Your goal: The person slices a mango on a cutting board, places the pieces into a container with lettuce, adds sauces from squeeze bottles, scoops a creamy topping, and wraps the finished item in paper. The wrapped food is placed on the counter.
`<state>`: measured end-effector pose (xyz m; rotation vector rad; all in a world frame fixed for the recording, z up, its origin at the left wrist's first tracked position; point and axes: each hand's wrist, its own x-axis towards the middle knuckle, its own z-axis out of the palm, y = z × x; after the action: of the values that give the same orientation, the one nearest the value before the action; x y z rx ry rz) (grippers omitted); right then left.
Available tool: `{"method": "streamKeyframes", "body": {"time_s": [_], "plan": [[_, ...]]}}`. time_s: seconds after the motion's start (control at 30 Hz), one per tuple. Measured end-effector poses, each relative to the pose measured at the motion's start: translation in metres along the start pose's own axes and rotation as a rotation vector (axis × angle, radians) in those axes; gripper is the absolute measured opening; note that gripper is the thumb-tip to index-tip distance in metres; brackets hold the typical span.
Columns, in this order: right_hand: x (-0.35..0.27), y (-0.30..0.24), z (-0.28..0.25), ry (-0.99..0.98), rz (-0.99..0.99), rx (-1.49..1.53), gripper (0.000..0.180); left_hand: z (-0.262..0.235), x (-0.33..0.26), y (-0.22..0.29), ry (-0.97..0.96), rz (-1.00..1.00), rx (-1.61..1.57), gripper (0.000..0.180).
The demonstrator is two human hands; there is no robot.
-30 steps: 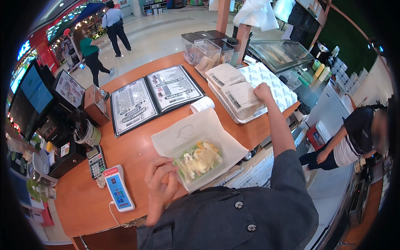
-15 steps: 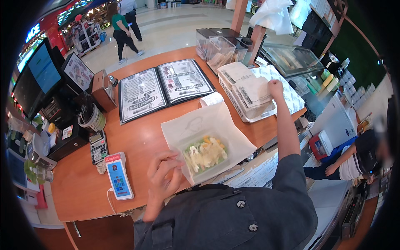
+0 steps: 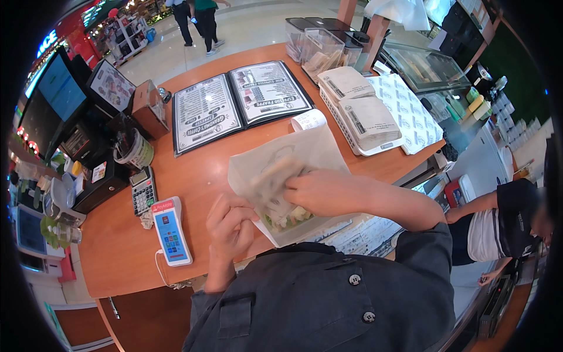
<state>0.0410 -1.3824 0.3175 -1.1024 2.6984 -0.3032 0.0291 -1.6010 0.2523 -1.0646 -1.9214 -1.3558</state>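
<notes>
A sheet of white printed paper (image 3: 252, 164) lies at the counter's near edge, with a clear-looking container of salad (image 3: 287, 218) on it, green with pale shreds on top. My left hand (image 3: 230, 220) is closed at the paper's left edge, pinching it beside the salad. Over the salad, my right hand (image 3: 311, 190) is closed on a tan paper napkin (image 3: 281, 168), slightly blurred, and hides much of the food. Further right, a white basket (image 3: 346, 134) holds stacks of tan napkins (image 3: 368, 117).
An open menu (image 3: 240, 105) and a curled receipt (image 3: 309, 119) lie beyond the paper. At left are a payment terminal (image 3: 171, 232), a calculator (image 3: 143, 190) and a monitor (image 3: 61, 88). Clear bins (image 3: 321, 50) stand at the back. A co-worker (image 3: 498, 217) is at right.
My right hand has come from the napkin basket back over the salad, with a napkin in it. My left hand stays at the paper's edge, its fingers more curled.
</notes>
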Motion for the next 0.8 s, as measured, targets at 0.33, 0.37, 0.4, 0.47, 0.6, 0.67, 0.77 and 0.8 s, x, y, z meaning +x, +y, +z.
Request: {"method": "streamKeyframes", "body": {"time_s": [0.33,0.37,0.4,0.47,0.6,0.67,0.77,0.8], "plan": [[-0.004,0.058,-0.054,0.084,-0.060,0.273,0.024,0.018,-0.036,-0.007,0.258,-0.132,-0.121,0.038],[0.003,0.089,-0.073,0.194,-0.057,0.296,0.023,0.021,-0.041,-0.010,0.279,-0.150,-0.196,0.052],[0.013,0.124,-0.093,0.377,-0.168,0.348,0.022,0.023,-0.046,-0.011,0.298,-0.170,-0.269,0.067],[0.026,0.199,-0.121,0.672,0.043,0.075,0.016,0.026,-0.057,-0.012,0.121,-0.190,-0.219,0.085],[0.050,0.341,-0.140,0.706,0.690,-0.124,0.020,0.040,-0.084,-0.002,-0.145,-0.486,-0.090,0.084],[0.064,0.390,-0.137,0.669,0.804,-0.129,0.021,0.054,-0.097,0.004,-0.189,-0.643,-0.027,0.084],[0.090,0.435,-0.134,0.320,0.688,-0.218,0.024,0.074,-0.111,0.006,-0.199,-0.791,0.043,0.083],[0.099,0.443,-0.134,0.240,0.622,-0.283,0.020,0.080,-0.115,0.007,-0.190,-0.827,0.059,0.083]]}}
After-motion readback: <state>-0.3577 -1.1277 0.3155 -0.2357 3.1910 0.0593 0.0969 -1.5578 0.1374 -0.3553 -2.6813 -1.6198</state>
